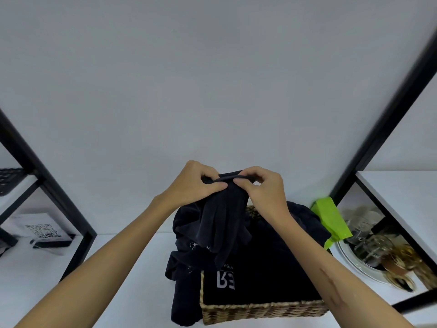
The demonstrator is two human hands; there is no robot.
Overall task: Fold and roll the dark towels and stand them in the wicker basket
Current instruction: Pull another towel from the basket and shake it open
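A dark towel (222,216) hangs in the air above the wicker basket (260,310). My left hand (196,183) and my right hand (264,188) pinch its top edge side by side, almost touching each other. Its lower part droops in folds down to the basket. A flat dark towel (260,280) with white lettering lies inside the basket. More dark towels (182,280) are heaped over the basket's left side and far rim, spilling onto the white table (118,292).
A bright green bag (331,221) stands behind the basket on the right. Beside it are a white plate (350,259) and glass and gold items. Black frame posts (47,200) rise on the left and right. A QR-code card (42,230) stands at far left.
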